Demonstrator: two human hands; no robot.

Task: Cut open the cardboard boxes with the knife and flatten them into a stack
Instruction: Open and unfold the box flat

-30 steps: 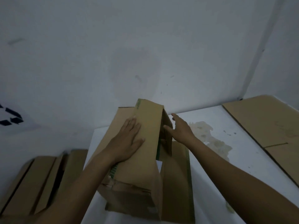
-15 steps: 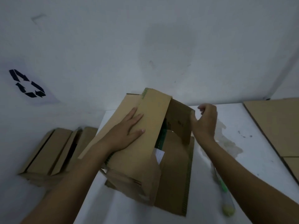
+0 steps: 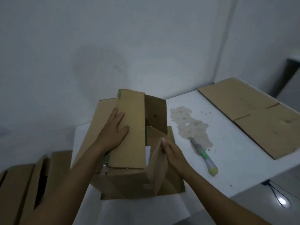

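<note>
A brown cardboard box [image 3: 129, 181] stands on the white table [image 3: 227, 168] with its top flaps partly open. My left hand [image 3: 113, 132] lies flat, fingers straight, pressing on the long left top flap. My right hand [image 3: 173, 153] holds the near right flap, thumb over its upper edge and fingers along its outer side. The far flap [image 3: 155, 116] stands upright. The knife [image 3: 203, 155], with a green and yellow handle, lies on the table just right of the box, in neither hand.
Flattened cardboard sheets [image 3: 248, 116] lie at the table's far right. A rough stain [image 3: 190, 125] marks the tabletop by the knife. Folded boxes [image 3: 24, 184] lean on the floor at lower left. A cable [image 3: 279, 197] lies on the floor at right.
My right hand left the far flap, which now stands upright, and came toward me to take hold of the near right flap. My left hand stayed pressed on the left flap.
</note>
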